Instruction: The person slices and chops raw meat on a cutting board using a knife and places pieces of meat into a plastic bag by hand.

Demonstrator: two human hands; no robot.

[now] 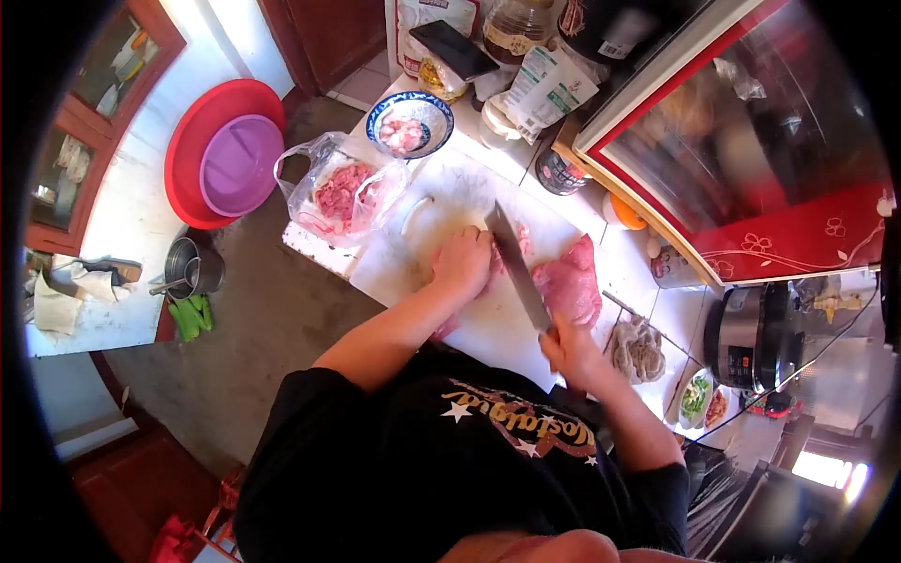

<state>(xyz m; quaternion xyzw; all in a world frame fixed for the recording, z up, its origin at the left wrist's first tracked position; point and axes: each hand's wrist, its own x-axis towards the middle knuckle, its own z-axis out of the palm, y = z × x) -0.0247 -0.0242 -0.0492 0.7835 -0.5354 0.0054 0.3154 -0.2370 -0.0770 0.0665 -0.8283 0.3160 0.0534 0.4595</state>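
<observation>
My right hand grips the handle of a broad kitchen knife, its blade slanting up and left across the white cutting board. With curled fingers my left hand presses a piece of raw meat onto the board, just left of the blade; most of that piece is hidden under the hand. Small bits of meat lie just right of the blade near its upper end. A larger slab of raw meat rests at the board's right side. A pale strip lies at the upper left of the board.
Beyond the board stand a plastic bag of cut meat and a blue-patterned bowl with pale pieces. At right are a crumpled cloth, a rice cooker and a red-framed cabinet. Basins stand at left.
</observation>
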